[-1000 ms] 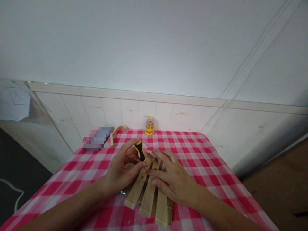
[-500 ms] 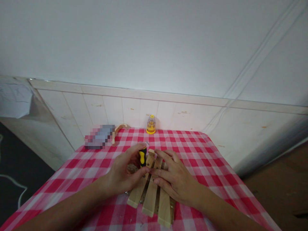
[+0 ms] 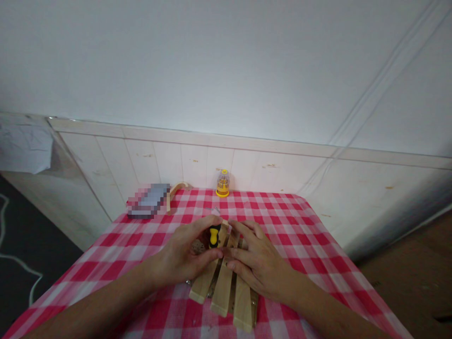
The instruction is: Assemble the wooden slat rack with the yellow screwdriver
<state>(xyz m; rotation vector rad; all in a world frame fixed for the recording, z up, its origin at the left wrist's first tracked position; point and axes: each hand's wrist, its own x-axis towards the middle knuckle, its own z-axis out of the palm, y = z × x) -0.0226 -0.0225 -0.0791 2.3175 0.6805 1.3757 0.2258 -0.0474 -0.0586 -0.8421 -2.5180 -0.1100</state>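
Note:
My left hand curls round a short screwdriver with a yellow and black handle, its fingers on the top and its thumb below. The tip is hidden behind the hand and the wood. Under both hands lies a wooden slat piece, pale strips fanned out towards me over further wood and small metal parts. My right hand grips it from the right, fingers bent across the strips, thumb and index close to my left thumb. Dark round holes show in the strips.
A red and white checked cloth covers the table. Against the panelled wall stands a clear and yellow bit container. A curved wooden piece and a blurred-out flat object lie at the back left. Small metal bits lie beyond my hands.
The screwdriver and my left hand have shifted slightly right, and the handle sits a little lower in the fingers. My right hand stays on the wood.

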